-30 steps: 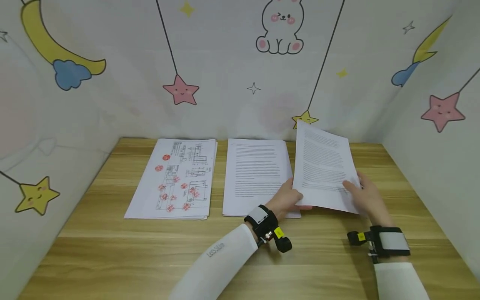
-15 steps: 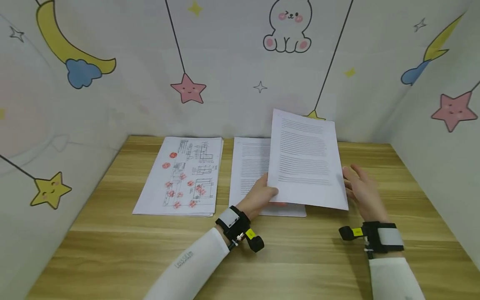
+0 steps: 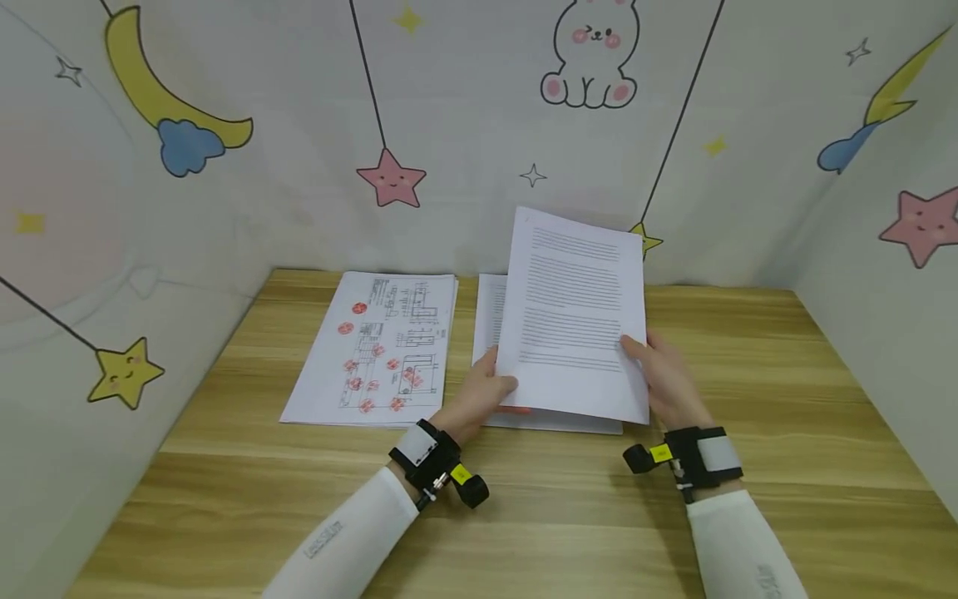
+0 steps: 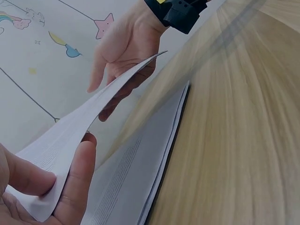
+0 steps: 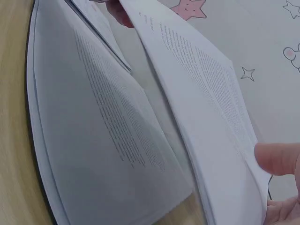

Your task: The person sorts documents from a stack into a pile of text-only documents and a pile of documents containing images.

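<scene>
A thin stack of printed sheets point(image 3: 572, 333) is raised and tilted over a text-covered paper stack point(image 3: 490, 312) on the table. My left hand point(image 3: 473, 398) pinches the raised sheets at their lower left corner, thumb on the printed side and fingers beneath, as the left wrist view also shows. At their right edge is my right hand point(image 3: 669, 378), its thumb over the front and its fingers behind. The right wrist view shows that thumb point(image 5: 276, 158) at the edge of the sheets. Most of the stack below is hidden in the head view.
To the left lies another paper stack point(image 3: 374, 358), topped with a technical drawing and red stamp marks. The wooden table point(image 3: 554, 516) meets a wall point(image 3: 464, 100) printed with stars and a bear at its back.
Both hands have moved left with the raised sheets, which now hang over the middle stack. The right hand briefly came away from the right edge and is back at it.
</scene>
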Available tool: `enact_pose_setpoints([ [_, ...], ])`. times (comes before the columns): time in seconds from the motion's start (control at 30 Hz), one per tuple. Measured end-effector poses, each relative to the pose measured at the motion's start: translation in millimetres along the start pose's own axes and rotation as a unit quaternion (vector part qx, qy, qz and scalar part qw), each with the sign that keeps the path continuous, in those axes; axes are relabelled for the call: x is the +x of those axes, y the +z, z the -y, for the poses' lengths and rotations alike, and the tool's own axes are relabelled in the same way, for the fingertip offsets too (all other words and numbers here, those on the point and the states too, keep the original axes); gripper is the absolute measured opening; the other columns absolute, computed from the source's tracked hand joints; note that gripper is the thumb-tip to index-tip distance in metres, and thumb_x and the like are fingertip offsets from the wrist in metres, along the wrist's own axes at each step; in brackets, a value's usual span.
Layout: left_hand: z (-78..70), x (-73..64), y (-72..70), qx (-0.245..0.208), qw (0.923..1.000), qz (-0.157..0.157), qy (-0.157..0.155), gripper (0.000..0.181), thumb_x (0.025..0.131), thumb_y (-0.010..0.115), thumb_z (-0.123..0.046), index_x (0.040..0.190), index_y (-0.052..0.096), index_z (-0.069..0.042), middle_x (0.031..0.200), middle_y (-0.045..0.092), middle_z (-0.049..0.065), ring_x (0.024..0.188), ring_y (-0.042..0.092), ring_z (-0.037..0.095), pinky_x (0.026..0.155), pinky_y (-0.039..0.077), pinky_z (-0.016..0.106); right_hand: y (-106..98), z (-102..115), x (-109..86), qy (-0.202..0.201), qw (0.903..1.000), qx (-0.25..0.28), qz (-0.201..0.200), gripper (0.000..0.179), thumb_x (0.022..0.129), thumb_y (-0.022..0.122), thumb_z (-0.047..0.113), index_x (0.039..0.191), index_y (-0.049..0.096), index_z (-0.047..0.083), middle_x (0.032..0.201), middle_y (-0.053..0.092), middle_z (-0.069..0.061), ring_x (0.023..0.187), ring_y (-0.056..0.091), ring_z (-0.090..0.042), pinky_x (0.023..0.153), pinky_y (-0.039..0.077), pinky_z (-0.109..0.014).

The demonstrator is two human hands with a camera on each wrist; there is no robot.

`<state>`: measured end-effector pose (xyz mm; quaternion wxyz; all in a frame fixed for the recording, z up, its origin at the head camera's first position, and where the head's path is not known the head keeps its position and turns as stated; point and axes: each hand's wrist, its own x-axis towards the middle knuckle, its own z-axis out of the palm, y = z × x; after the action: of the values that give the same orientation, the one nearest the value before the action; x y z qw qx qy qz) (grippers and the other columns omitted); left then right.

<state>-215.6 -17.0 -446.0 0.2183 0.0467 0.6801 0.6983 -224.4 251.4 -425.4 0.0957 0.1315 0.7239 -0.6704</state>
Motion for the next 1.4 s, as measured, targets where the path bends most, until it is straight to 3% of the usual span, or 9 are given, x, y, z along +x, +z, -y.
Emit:
enact_pose_setpoints([
  [0.13,0.6,-5.5,-13.5,0.025,0.9992,-0.031,-0.008,0.069,0.096,0.045,-0.005,0.159,0.016,-0.01,0.16,0.034,0.011,0.144,0.038,0.025,0.121,0.029,0.047,16.4,-4.1,1.7,-0.03,0.9993,-0.021,-0.008,0.056,0.106,0.044,0.024,0.156,0.026,0.009,0.151,0.043,-0.012,0.128,0.046,-0.02,0.099,0.04,-0.031],
  [0.23,1.7,-7.0,-23.3,0.028,0.9983,-0.049,-0.014,0.07,0.098,0.048,-0.011,0.159,0.015,-0.011,0.164,0.027,0.006,0.151,0.025,0.022,0.126,0.016,0.048,28.5,-7.0,3.7,-0.045,0.998,-0.041,-0.019,0.053,0.105,0.045,0.021,0.154,0.031,0.005,0.151,0.044,-0.016,0.13,0.045,-0.024,0.103,0.038,-0.034],
  [0.37,1.5,-5.6,-33.2,0.026,0.9976,-0.063,-0.009,0.056,0.101,0.05,-0.019,0.154,0.031,-0.013,0.153,0.045,0.005,0.143,0.041,0.023,0.121,0.028,0.048,39.2,-8.7,5.7,-0.043,0.9963,-0.067,-0.033,0.05,0.105,0.045,0.02,0.152,0.035,0.007,0.145,0.051,-0.015,0.126,0.049,-0.025,0.102,0.04,-0.036],
  [0.5,0.4,-5.1,-39.8,0.035,0.9963,-0.078,-0.01,0.053,0.101,0.053,-0.021,0.151,0.038,-0.013,0.14,0.059,0.007,0.127,0.057,0.022,0.108,0.044,0.041,44.8,-9.5,6.1,-0.043,0.994,-0.094,-0.036,0.047,0.106,0.044,0.021,0.151,0.038,0.009,0.14,0.055,-0.014,0.118,0.054,-0.024,0.095,0.043,-0.032],
  [0.67,2.8,-2.1,-44.5,0.065,0.9937,-0.09,-0.013,0.055,0.099,0.056,-0.018,0.151,0.038,-0.011,0.131,0.065,0.011,0.111,0.067,0.021,0.09,0.055,0.033,49.0,-9.9,6.5,-0.051,0.9912,-0.118,-0.032,0.047,0.106,0.043,0.02,0.152,0.037,0.01,0.144,0.052,-0.014,0.123,0.051,-0.025,0.104,0.042,-0.041],
  [0.87,6.0,3.6,-43.8,0.099,0.9899,-0.1,-0.017,0.05,0.098,0.056,-0.015,0.146,0.043,-0.007,0.128,0.065,0.017,0.105,0.067,0.024,0.082,0.056,0.031,51.0,-13.3,10.5,-0.054,0.9868,-0.15,-0.032,0.049,0.105,0.042,0.015,0.153,0.035,0.006,0.153,0.044,-0.016,0.14,0.041,-0.03,0.12,0.029,-0.052],
  [1.13,7.9,7.4,-39.9,0.155,0.9825,-0.103,-0.01,0.052,0.096,0.059,-0.011,0.146,0.045,-0.004,0.124,0.065,0.018,0.102,0.068,0.024,0.078,0.057,0.031,53.5,-12.0,12.4,-0.021,0.9696,-0.24,-0.04,0.059,0.105,0.042,0.015,0.156,0.018,-0.004,0.163,0.021,-0.025,0.153,0.017,-0.041,0.123,0.019,-0.057],
  [1.3,5.5,7.0,-36.7,0.208,0.9718,-0.112,-0.007,0.047,0.095,0.061,-0.013,0.14,0.05,-0.003,0.12,0.067,0.018,0.097,0.068,0.023,0.076,0.057,0.03,53.5,-10.3,14.9,-0.016,0.9592,-0.28,-0.038,0.062,0.104,0.043,0.015,0.155,0.015,-0.007,0.161,0.019,-0.029,0.151,0.019,-0.044,0.122,0.021,-0.056],
  [1.4,6.2,6.6,-35.8,0.252,0.9597,-0.125,-0.006,0.046,0.094,0.063,-0.015,0.137,0.053,-0.003,0.117,0.067,0.016,0.094,0.066,0.021,0.075,0.054,0.03,52.1,-10.6,16.7,-0.036,0.952,-0.302,-0.036,0.066,0.103,0.047,0.015,0.156,0.014,-0.006,0.161,0.02,-0.029,0.151,0.02,-0.044,0.122,0.021,-0.056],
])
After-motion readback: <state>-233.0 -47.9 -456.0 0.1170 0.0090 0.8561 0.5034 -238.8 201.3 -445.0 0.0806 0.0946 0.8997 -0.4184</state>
